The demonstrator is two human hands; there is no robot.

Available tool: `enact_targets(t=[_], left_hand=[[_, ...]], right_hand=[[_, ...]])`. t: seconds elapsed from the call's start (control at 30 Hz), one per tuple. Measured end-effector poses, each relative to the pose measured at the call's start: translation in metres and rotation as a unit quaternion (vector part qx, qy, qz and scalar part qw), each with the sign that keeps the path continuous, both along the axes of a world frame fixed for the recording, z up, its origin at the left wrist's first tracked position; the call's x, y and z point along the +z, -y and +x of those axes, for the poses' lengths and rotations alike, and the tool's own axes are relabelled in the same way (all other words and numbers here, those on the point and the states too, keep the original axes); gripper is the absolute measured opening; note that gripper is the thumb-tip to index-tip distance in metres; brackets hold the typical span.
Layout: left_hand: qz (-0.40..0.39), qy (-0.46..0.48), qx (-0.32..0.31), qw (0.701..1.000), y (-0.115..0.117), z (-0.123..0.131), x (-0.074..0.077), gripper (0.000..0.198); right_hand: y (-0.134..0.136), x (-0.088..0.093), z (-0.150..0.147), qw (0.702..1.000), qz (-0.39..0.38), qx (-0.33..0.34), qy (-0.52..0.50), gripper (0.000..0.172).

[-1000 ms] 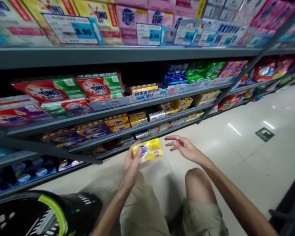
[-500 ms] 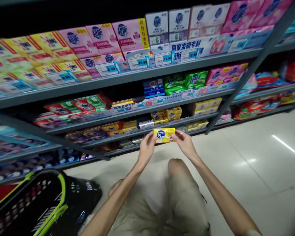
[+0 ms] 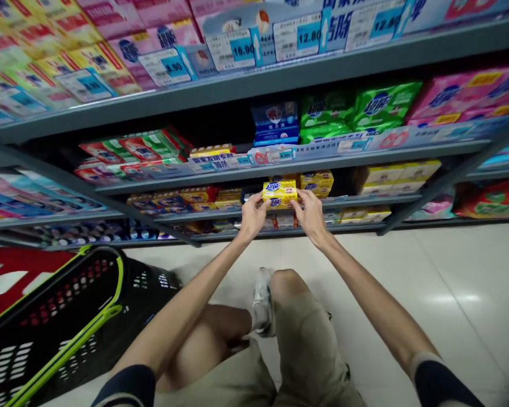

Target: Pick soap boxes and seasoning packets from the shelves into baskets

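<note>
the left hand (image 3: 254, 216) and right hand (image 3: 311, 216) are clamped on opposite ends of a yellow pack (image 3: 279, 198), fingers at its short edges, and whether it is one piece or two stacked cannot be told. it sits at the front edge of a low shelf (image 3: 365, 200), under the lip of the middle shelf (image 3: 297, 168); whether it rests on the board is hidden. just right of it stand yellow boxes (image 3: 320, 184), then a dark gap reaching to the pale yellow cartons (image 3: 401, 178). on the left, the hand crowds a silver pack, mostly covered. the black basket (image 3: 150, 277) flanks the left forearm, its green handle (image 3: 68, 351) slanting across the opening, while pale floor (image 3: 390, 271) spreads wide beside the right forearm.
</note>
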State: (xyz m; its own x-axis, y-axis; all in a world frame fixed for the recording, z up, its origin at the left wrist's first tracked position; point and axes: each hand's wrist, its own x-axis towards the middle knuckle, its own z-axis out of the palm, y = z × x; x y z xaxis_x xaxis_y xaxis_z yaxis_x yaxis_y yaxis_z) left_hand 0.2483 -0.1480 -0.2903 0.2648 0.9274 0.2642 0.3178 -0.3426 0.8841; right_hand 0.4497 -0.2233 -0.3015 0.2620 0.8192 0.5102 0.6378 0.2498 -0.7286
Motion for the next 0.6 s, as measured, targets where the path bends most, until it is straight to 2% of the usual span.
enact_targets(t=[0.17,0.33,0.4,0.53,0.6], left_hand=[[0.044,0.01,-0.016,0.999,-0.027,0.015,-0.02,0.042],[0.026,-0.004,-0.001,1.0,-0.041,0.029,-0.034,0.035],[0.011,0.001,-0.001,1.0,-0.045,0.031,-0.037,0.042],[-0.003,-0.017,0.006,1.0,-0.057,0.034,-0.036,0.073],[-0.025,-0.038,-0.015,0.999,-0.062,0.037,-0.033,0.071]], right_hand=[[-0.022,-0.011,0.005,0.998,0.01,-0.032,0.053,0.047],[-0.029,-0.008,0.014,0.978,-0.034,-0.054,0.196,0.042],[-0.031,-0.005,0.016,0.966,-0.045,-0.079,0.243,0.04],[-0.036,0.0,0.022,0.955,-0.051,-0.098,0.276,0.039],[-0.038,-0.002,0.027,0.952,-0.044,-0.076,0.292,0.039]])
